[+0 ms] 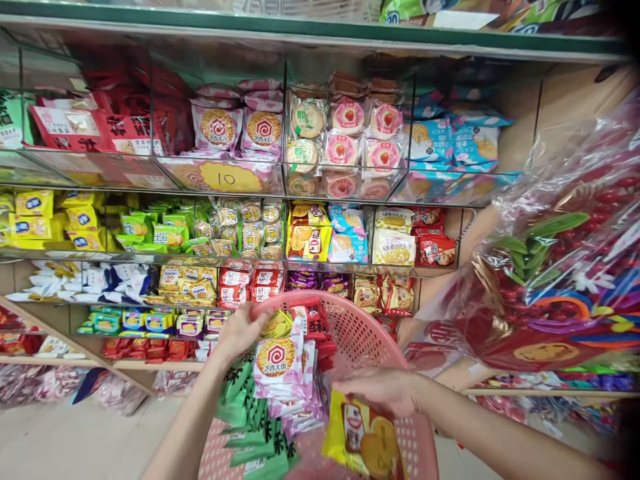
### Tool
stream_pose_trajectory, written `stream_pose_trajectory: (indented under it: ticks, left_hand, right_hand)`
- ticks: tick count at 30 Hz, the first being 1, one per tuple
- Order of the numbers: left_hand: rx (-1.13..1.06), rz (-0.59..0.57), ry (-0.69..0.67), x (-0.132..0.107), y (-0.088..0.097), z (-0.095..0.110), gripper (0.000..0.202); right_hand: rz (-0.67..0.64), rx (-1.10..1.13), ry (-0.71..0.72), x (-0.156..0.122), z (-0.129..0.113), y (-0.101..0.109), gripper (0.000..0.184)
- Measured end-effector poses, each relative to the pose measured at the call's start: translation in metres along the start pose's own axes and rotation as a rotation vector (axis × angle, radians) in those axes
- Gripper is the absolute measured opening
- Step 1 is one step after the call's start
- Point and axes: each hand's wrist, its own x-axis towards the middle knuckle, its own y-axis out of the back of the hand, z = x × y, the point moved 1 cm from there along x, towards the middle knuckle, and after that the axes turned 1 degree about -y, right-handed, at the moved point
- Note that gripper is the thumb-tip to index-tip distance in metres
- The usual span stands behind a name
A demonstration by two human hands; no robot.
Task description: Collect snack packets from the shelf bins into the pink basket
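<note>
A pink plastic basket (373, 320) with a perforated wall tilts toward me. At its far left rim, my left hand (244, 335) is closed on the edge, its fingertips beside a small yellow packet (277, 325). Inside the basket, my right hand (383, 390) holds a yellow biscuit packet (364, 437) by its upper end. White-and-pink round-cracker packets (280, 363) lie stacked in the middle. Green packets (255, 427) fan out on the left, and red packets (316, 327) stand against the far wall.
Ahead rise shelves with clear-fronted bins of packaged snacks, including pink cracker packets (217, 127) and yellow biscuit packets (307, 233). A yellow price label (226, 179) reads 10. Plastic-wrapped decorations (555, 287) bulge out at the right. Tiled floor (60, 433) shows at lower left.
</note>
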Motion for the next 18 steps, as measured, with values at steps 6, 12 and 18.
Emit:
stream_pose_trajectory:
  ticks: [6,12,18]
  left_hand:
    - [0.028,-0.026,0.010,-0.004,-0.003,0.003,0.056]
    - [0.097,-0.013,-0.015,-0.004,-0.010,0.008,0.053]
    - [0.141,-0.012,-0.081,-0.007,-0.021,0.027,0.049]
  right_hand:
    - [-0.156,-0.071,-0.098,0.004,0.022,-0.014,0.040]
    - [-0.369,-0.158,-0.129,0.011,0.032,-0.016,0.038]
    - [-0.375,-0.160,-0.144,0.011,0.042,0.007,0.059]
